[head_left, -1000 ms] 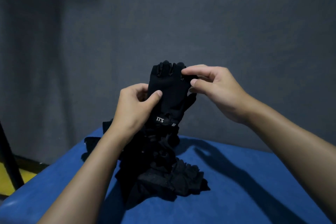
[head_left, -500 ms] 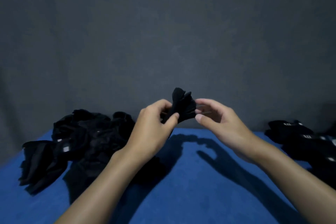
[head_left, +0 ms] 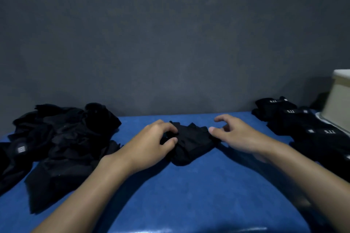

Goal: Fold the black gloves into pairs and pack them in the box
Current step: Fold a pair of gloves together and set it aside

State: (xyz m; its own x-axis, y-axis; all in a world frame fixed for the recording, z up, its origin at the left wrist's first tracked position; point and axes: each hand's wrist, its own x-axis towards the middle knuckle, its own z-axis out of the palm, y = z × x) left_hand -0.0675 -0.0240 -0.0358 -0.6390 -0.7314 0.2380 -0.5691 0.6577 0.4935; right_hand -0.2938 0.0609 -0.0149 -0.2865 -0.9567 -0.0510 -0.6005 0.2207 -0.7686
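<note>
The folded glove bundle [head_left: 191,143] lies on the blue table [head_left: 189,198], centre of view, between both hands. The left hand [head_left: 151,143] grips its left edge: fingers curled over the top of the fabric, thumb pressed against the near side, so the edge is pinched between them. The right hand [head_left: 241,135] sits at the bundle's right edge with fingers loosely bent and spread, lifted off the fabric. Only its thumb tip touches the right corner of the bundle, and it holds nothing. Both forearms come in from the bottom of the frame.

The loose glove pile [head_left: 60,138] is a crumpled black heap on the left side of the table, just beside the left forearm and apart from the bundle. A small light patch shows on one glove at the far left.

The folded pairs [head_left: 295,121] lie in a row along the right side of the table, with white lettering visible on several, well apart from the bundle. The box [head_left: 341,100] is pale, at the right edge of view just behind that row and partly cut off; its inside is not visible. A dark grey wall [head_left: 170,43] stands behind the table.
</note>
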